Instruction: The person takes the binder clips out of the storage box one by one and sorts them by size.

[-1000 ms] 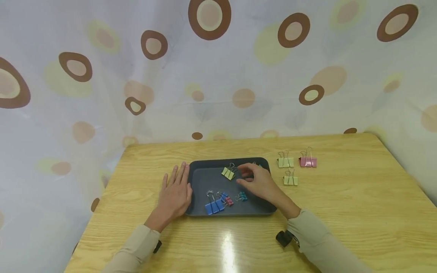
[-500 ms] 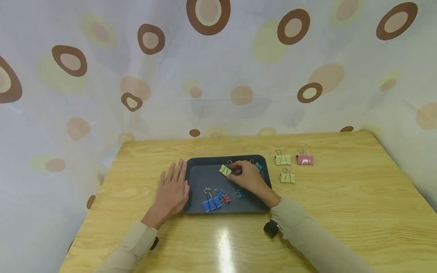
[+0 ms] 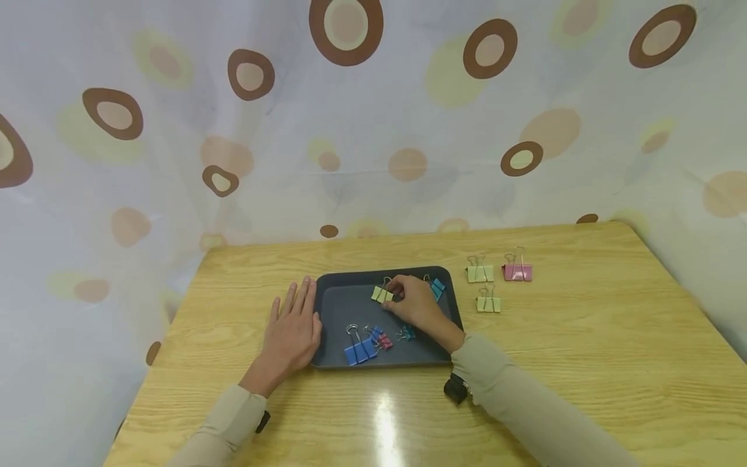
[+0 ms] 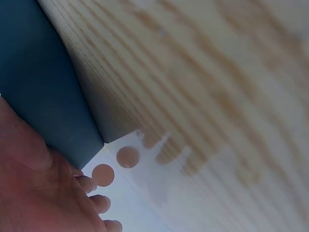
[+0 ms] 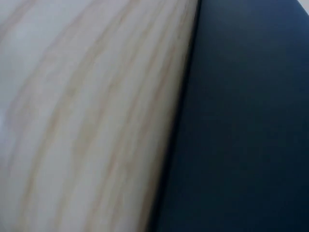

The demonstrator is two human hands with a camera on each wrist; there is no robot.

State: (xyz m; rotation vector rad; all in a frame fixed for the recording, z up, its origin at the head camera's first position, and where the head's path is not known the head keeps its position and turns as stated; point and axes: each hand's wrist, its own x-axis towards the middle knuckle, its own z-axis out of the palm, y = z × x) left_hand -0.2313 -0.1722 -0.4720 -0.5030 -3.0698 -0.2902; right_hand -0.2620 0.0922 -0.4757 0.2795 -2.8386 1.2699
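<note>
A dark grey tray [image 3: 344, 311] lies on the wooden table. My left hand [image 3: 290, 337] rests with straight fingers along the tray's left edge; in the left wrist view, that hand [image 4: 29, 179] is beside the tray wall [image 4: 43, 82]. Over the tray, my right hand [image 3: 419, 305] pinches the right end of a yellow-green binder clip [image 3: 380, 295] between thumb and fingers. Toward the front of the tray lie a large blue binder clip [image 3: 360, 352], a small blue one, a small pink binder clip [image 3: 385, 341] and a small teal binder clip [image 3: 409, 333]. The right wrist view lacks the hand.
Another teal binder clip [image 3: 438, 288] sits in the tray's back right corner, partly behind my right hand. Right of the tray, two yellow-green binder clips [image 3: 480, 274] and a pink binder clip [image 3: 518, 272] stand on the table. A patterned curtain [image 3: 362, 130] hangs behind.
My right hand has moved left across the tray to the yellow-green binder clip and pinches it now. The teal clip at the back right has come into fuller view. My left hand stays put.
</note>
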